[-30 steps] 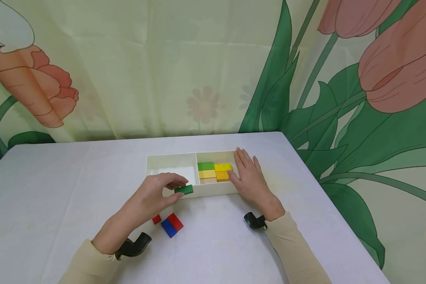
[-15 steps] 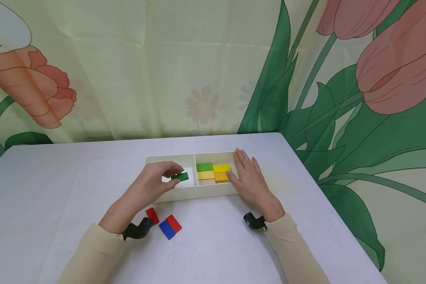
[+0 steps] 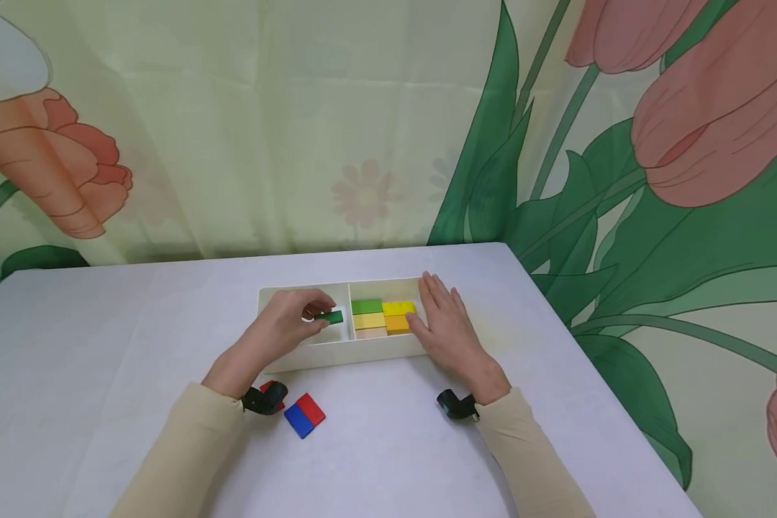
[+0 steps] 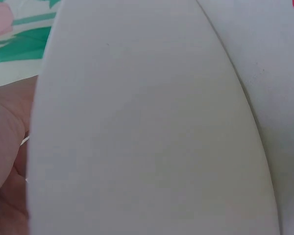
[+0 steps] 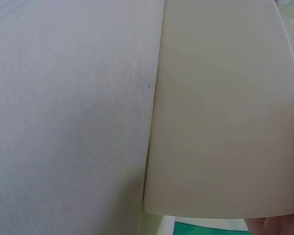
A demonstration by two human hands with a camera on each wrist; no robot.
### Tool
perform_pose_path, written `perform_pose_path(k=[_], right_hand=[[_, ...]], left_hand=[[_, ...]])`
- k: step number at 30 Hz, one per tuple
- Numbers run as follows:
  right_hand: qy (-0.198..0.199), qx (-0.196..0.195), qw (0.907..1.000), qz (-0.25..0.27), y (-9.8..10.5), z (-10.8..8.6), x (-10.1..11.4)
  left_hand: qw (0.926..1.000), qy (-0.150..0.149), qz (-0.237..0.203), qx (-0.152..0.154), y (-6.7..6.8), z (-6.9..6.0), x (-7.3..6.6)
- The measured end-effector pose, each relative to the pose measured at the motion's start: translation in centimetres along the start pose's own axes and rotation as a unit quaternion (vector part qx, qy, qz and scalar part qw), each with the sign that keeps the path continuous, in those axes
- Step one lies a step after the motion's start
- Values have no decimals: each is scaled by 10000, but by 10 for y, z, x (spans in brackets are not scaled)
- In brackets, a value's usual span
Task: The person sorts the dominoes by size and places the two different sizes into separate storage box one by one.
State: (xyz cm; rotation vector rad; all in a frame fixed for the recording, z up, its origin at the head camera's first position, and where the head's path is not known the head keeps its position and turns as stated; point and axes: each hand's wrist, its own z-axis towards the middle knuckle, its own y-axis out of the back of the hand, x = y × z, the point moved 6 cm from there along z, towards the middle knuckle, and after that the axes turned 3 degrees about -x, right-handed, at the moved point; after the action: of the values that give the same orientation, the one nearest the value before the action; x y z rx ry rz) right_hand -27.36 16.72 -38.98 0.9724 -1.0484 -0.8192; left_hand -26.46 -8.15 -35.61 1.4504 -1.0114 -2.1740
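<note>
Between its thumb and fingers my left hand pinches a small green block, held within the left compartment of a white two-part box. Whether the block touches the box floor I cannot tell. Straight-fingered, my right hand rests against the box's right end. In the right compartment lie a light green block, a bright yellow block, a pale yellow block, an orange-yellow block and a beige block. The box's front wall fills most of the left wrist view.
In front of the box, a blue block and a red block lie side by side on the white-covered table. Another red block is mostly hidden behind the left wrist camera. A printed curtain hangs behind.
My left hand has carried the green block from above the box's front edge back into the left compartment. The right hand stays at the box's right end.
</note>
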Motion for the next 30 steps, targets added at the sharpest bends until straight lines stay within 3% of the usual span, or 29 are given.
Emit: perform_pose_path(k=[11, 25, 30], right_hand=[[-50, 65, 10000, -37, -1, 1, 3], [33, -35, 10000, -39, 1, 1, 0], [18, -21, 10000, -26, 0, 2, 0]], left_hand=[[9981, 276, 548, 80, -11, 16, 12], [9973, 441, 552, 216, -25, 31, 20], [9949, 590, 711, 394, -29, 35, 22]])
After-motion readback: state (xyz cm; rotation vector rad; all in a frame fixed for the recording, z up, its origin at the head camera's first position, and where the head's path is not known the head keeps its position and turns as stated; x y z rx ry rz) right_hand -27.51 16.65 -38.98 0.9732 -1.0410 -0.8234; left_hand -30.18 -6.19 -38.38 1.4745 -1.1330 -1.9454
